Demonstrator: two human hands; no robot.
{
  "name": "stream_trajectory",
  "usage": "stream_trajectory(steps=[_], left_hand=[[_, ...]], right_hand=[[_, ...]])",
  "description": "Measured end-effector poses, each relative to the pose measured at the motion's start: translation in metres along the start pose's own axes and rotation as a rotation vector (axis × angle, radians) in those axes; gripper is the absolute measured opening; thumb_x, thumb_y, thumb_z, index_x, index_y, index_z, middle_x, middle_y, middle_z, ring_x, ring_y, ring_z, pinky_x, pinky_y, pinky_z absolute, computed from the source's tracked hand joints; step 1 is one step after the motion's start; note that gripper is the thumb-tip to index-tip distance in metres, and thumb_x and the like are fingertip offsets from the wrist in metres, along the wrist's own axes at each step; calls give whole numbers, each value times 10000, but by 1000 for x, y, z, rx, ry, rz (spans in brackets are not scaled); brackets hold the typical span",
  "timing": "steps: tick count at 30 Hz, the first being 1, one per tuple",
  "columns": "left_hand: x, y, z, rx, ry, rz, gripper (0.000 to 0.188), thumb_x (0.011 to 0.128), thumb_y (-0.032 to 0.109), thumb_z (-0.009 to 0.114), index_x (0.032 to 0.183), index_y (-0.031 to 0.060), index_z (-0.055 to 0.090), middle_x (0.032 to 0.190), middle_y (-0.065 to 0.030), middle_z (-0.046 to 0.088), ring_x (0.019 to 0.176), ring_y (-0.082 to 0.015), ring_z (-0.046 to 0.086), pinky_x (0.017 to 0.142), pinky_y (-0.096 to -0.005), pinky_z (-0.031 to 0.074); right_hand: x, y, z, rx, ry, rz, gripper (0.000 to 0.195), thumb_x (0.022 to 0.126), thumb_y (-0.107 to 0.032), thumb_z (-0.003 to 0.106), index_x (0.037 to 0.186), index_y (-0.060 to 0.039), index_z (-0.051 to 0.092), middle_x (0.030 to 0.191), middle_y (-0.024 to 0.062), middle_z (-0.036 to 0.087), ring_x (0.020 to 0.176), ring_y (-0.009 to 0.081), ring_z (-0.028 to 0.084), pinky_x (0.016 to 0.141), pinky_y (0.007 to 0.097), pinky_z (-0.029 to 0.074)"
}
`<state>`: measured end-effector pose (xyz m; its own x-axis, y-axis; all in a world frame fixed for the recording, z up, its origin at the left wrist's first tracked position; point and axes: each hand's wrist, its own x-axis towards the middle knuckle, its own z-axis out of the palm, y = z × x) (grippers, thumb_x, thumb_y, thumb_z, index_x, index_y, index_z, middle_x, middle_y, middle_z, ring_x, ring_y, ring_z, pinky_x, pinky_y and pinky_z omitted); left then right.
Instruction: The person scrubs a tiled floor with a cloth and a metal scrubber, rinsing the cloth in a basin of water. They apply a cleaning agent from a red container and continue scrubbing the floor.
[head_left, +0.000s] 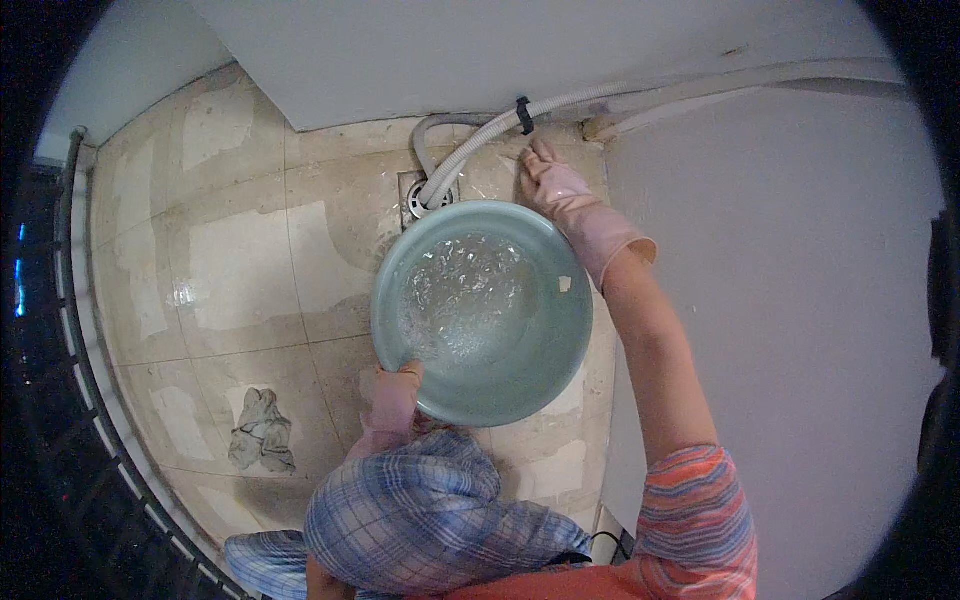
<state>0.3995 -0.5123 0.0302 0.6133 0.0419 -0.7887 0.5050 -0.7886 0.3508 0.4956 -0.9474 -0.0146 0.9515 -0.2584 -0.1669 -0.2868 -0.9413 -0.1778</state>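
Observation:
A round green plastic basin (536, 367) with water (465, 292) in it is tilted over the tiled floor, its far rim close to a floor drain (418, 198). My left hand (397, 386), in a pink rubber glove, grips the near left rim with the thumb over the edge. My right hand (546, 176), in a matching glove, is beyond the basin's far right side, near the floor and below the black tie on the hose; its palm side is hidden, so I cannot tell whether it touches the basin or the floor.
A ribbed grey hose (480, 139) enters the drain and runs right along the wall. A crumpled grey cloth (262, 431) lies on the wet floor tiles (240, 262). Walls stand ahead and at the right; a metal railing (75, 300) curves along the left.

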Motion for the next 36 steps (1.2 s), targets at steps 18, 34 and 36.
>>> stream_trajectory(steps=[18,34,36], left_hand=[[24,-61,29,-53,176,-13,626,792,494,808,1249,79,704,1024,-180,783,969,-388,760,843,-459,610],[-4,-14,7,-12,136,-132,599,821,449,761,1271,56,704,1151,-233,757,1113,-432,716,954,-492,567],[-10,-8,3,-16,139,-124,588,829,443,754,1267,54,703,1160,-233,754,1116,-437,713,956,-490,566]], right_hand=[[-3,-18,-14,84,330,49,569,973,-392,608,1421,-41,597,1481,285,551,1447,398,463,1160,512,413],[41,-7,-2,260,174,222,369,973,-362,619,1188,-85,734,1233,221,708,1128,422,664,927,512,540],[42,-8,-8,248,125,236,351,978,-354,615,1161,-82,740,1186,217,723,1079,426,685,896,512,556]])
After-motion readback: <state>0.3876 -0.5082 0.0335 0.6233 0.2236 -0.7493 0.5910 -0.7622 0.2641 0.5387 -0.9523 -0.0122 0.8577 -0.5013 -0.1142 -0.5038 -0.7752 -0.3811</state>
